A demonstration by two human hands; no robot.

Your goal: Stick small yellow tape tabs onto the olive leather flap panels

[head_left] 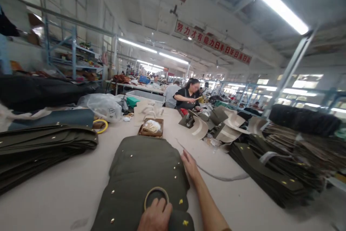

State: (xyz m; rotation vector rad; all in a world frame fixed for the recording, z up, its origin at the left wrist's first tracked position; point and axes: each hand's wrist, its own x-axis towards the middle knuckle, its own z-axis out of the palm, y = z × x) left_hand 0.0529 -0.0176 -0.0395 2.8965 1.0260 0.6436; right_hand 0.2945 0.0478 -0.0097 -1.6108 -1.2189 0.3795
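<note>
We take the dark green sheet [144, 169], lying on the pale desk [67, 195] in front of us, as our landmark. To its left, on the same desk, is a stack of dark green pieces [51, 144], and well behind that stand blue metal shelves [74, 56] filled with goods. Beyond the sheet's far left corner we see a yellow ring [106, 126] and a clear plastic bag [100, 106]. Just behind the sheet sits a small box [141, 130] of gold-coloured bits [151, 127]. Farther behind it, a co-worker [183, 96] leans over the desk, and a banner with red lettering [213, 41] hangs high above. To the sheet's right lie curved pale and dark pieces [228, 126], a thin grey cord [224, 179] and a tall dark green pile [267, 169].

Over the sheet's near part, our left hand [156, 216] is closed, fingers curled on a roll of tape [156, 188] that stands above the sheet. At the sheet's right edge, our right hand [190, 165] lies open, fingers nearly straight; we cannot tell whether it presses that edge.
</note>
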